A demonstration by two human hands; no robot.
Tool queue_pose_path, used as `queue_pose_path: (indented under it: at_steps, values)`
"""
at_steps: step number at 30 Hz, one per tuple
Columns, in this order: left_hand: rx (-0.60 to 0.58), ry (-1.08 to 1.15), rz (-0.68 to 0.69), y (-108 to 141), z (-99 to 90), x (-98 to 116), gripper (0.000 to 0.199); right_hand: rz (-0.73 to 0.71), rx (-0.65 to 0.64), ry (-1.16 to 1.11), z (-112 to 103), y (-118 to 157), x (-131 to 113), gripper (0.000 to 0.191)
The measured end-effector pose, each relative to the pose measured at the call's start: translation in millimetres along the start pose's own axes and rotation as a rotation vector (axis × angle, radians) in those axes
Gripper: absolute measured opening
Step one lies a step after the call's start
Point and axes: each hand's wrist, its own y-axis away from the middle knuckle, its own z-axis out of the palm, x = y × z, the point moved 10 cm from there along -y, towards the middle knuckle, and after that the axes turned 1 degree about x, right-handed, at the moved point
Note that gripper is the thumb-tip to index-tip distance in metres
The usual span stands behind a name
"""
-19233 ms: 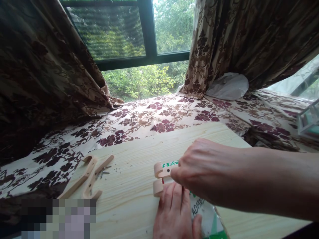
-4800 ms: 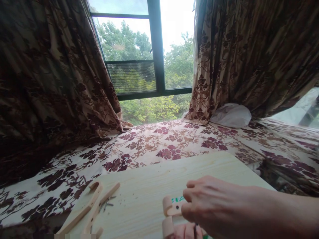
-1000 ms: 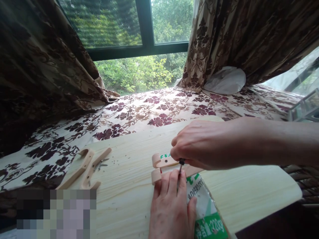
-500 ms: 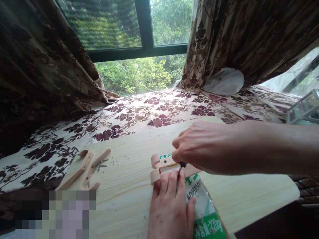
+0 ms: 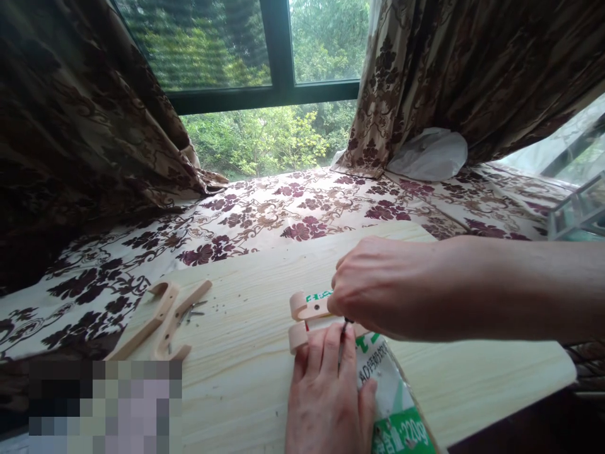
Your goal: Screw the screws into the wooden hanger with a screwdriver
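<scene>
My right hand [image 5: 371, 284] is closed in a fist around a screwdriver [image 5: 348, 321]; only part of its dark shaft shows, pointing down between my left fingers. My left hand [image 5: 326, 391] lies flat with its fingers stretched over a curved wooden hook piece [image 5: 297, 337], pressing it onto a white and green printed package [image 5: 394, 384]. Just behind it rests a second wooden hook piece [image 5: 299, 304] with a screw in a hole. The screwdriver's tip is hidden by my left fingers.
Two more wooden hook pieces [image 5: 158, 318] lie on the left of the pale wooden board [image 5: 246, 378], with several loose screws [image 5: 196, 309] beside them. Behind the board spreads a floral cloth [image 5: 307, 202]. A white plastic bag [image 5: 430, 154] and a clear box [image 5: 576, 211] are at the right.
My right fist has sunk a little toward my left hand, and less of the screwdriver shows. My left hand keeps its place on the wooden piece. The view has shifted slightly.
</scene>
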Motion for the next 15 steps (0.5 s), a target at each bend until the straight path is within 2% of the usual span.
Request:
queue_pose_path:
  at_steps: [7,12,15]
  values:
    - [0.109,-0.038,0.028,-4.0,-12.5,3.4,0.045,-0.045,0.04,0.0,-3.1,0.7,-3.6,0.025]
    - [0.051,-0.03,0.041,-3.1,-8.0,1.7,0.047,-0.021,0.016,-0.025,-2.6,1.9,-3.8,0.028]
    - [0.061,-0.006,0.05,-4.2,-11.7,0.7,0.045,-0.001,-0.018,-0.038,0.1,1.8,-2.2,0.026]
